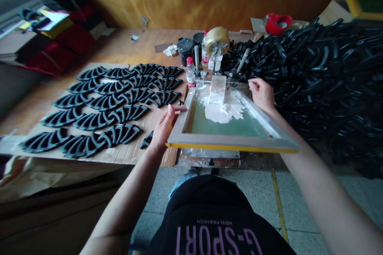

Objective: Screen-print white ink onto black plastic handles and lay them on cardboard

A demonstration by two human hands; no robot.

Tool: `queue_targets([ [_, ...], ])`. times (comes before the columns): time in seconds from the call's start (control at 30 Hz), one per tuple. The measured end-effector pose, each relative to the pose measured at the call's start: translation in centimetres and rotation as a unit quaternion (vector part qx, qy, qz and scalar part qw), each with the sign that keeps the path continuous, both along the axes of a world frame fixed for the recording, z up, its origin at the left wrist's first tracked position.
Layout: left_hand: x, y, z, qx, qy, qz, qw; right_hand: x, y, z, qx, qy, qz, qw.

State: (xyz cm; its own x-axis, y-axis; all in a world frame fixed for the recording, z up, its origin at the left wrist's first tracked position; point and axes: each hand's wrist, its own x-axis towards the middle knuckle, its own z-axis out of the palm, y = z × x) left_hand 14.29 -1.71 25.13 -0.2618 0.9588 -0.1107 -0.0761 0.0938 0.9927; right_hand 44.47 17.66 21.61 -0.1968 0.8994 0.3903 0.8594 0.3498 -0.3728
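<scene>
A framed screen (233, 140) sits tilted in front of me, with white paste (220, 112) spread over the far part of its green mesh. A clear block (218, 89) stands in the paste. My left hand (167, 122) is at the frame's left side, its fingers apart and the index finger stretched towards the edge. Beyond the frame's right side is my right hand (261, 92), its fingers curled together near the pile of black parts; what they hold, if anything, is too small to name.
Rows of black curved parts (95, 115) lie on cardboard (163, 127) at the left. A heap of black parts (323, 71) fills the right. Behind the screen stand a bottle (190, 73), a black cup (185, 50) and a tape roll (217, 40). Red tape dispenser (277, 24) lies further back.
</scene>
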Motion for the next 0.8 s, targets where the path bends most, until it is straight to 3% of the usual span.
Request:
queue_targets([
  [0.07, 0.3, 2.1, 2.2, 0.074, -0.017, 0.024, 0.997, 1.6, -1.3, -2.1, -0.041, -0.036, -0.002, 0.999],
  [0.13, 0.7, 4.2, 3.6, 0.114, -0.040, 0.030, 0.992, 1.5, -3.7, -4.9, -0.078, -0.067, 0.046, 0.994],
  [0.23, 1.7, 5.6, 3.5, 0.119, -0.090, 0.046, 0.988, -0.9, -7.7, -8.7, -0.083, -0.112, 0.126, 0.982],
  [0.33, 4.1, 3.6, 0.4, 0.011, -0.164, 0.025, 0.986, -4.1, -11.0, -9.9, -0.080, -0.147, 0.122, 0.978],
  [0.4, 6.2, 0.8, -2.7, -0.144, -0.204, -0.063, 0.966, -6.1, -13.2, -9.2, -0.085, -0.133, 0.086, 0.984],
  [0.47, 8.1, -2.1, -5.7, -0.237, -0.239, -0.107, 0.936, -8.0, -15.4, -8.1, -0.075, -0.104, 0.115, 0.985],
  [0.57, 8.4, -5.3, -9.0, -0.240, -0.277, -0.028, 0.930, -9.0, -17.0, -7.4, -0.060, -0.063, 0.302, 0.949],
  [0.63, 6.0, -6.6, -10.6, -0.234, -0.248, 0.047, 0.939, -7.0, -15.4, -8.0, -0.068, -0.039, 0.354, 0.932],
  [0.67, 4.0, -7.2, -11.4, -0.235, -0.213, 0.085, 0.945, -5.0, -13.8, -8.5, -0.076, -0.036, 0.329, 0.940],
  [0.73, -0.7, -8.4, -13.1, -0.239, -0.118, 0.170, 0.948, 0.2, -9.7, -9.8, -0.085, -0.068, 0.182, 0.977],
  [0.8, -5.3, -9.8, -14.8, -0.272, -0.031, 0.243, 0.931, 5.7, -5.8, -11.1, -0.119, -0.148, 0.018, 0.982],
])
